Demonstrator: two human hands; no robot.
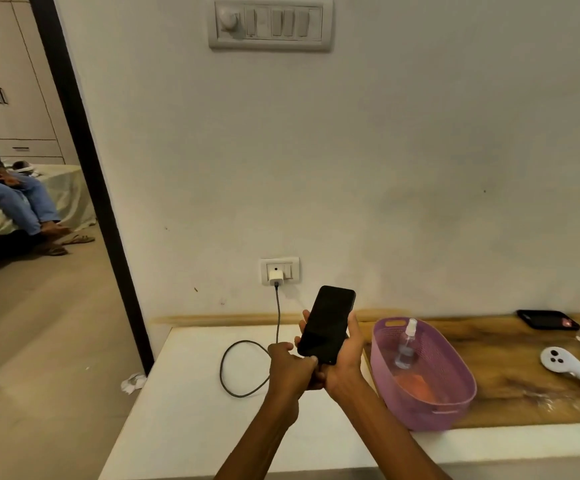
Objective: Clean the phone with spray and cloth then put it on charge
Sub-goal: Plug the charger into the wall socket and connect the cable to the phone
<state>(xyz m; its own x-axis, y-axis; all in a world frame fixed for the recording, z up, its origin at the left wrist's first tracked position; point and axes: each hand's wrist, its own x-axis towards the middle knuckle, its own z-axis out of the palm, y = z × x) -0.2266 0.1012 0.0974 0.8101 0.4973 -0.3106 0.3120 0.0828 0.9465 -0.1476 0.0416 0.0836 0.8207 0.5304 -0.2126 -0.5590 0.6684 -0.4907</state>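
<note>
My right hand (345, 362) holds a black phone (326, 323) upright above the white counter, its dark screen facing me. My left hand (290, 367) is curled at the phone's lower edge, pinching the end of the grey charging cable (233, 372). The cable loops over the counter and runs up to a white charger (276, 277) plugged into the wall socket. A clear spray bottle (407, 344) and an orange cloth (416, 384) lie inside the purple basket (454, 410) to the right.
A second dark phone (547, 319) and a white handheld device (572, 370) lie on the wooden board at right. A doorway on the left opens to a room where a person sits on a bed. A crumpled tissue (132, 382) lies on the floor.
</note>
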